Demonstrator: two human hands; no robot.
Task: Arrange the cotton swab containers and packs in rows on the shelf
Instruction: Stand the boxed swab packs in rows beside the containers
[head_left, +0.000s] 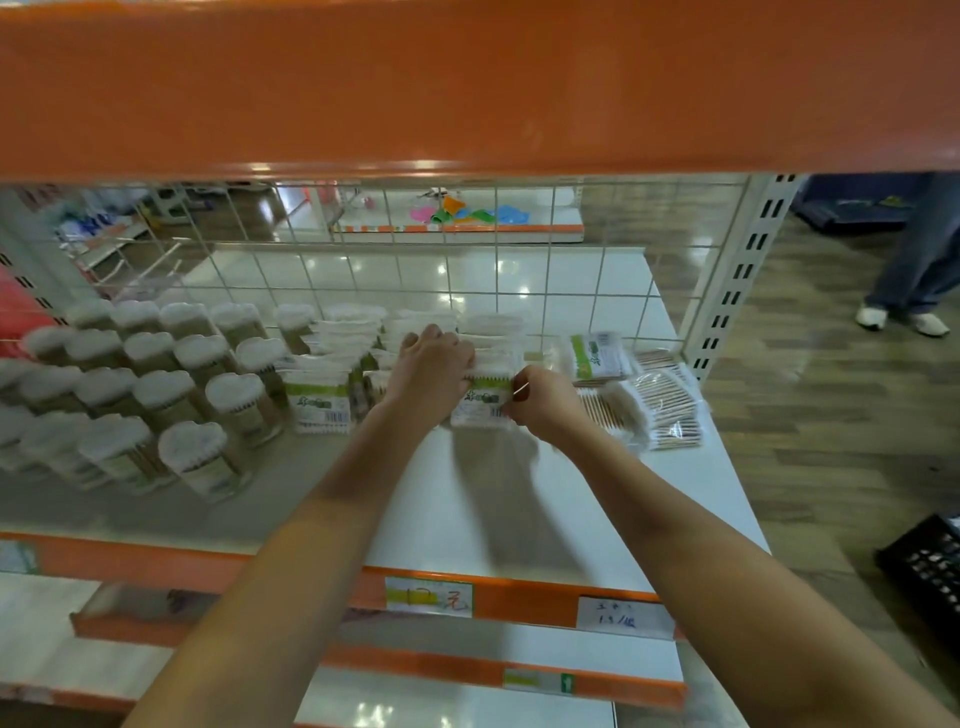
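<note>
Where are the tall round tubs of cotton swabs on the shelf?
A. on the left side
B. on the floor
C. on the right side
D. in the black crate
A: the round tubs stand in rows at the left of the shelf, while both hands work on packs nearer the middle.

A green-labelled pack of cotton swabs (480, 402) is held upright on the white shelf (519, 499) by both hands: the left hand (434, 358) is laid over its top, and its right edge is pinched by the right hand (540, 402). Left of this pack, a matching pack (323, 402) and rows of round swab containers (171, 395) are seen. Right of it, clear flat packs (660, 410) are lying. Behind it, a wire grid (467, 275) is visible.
</note>
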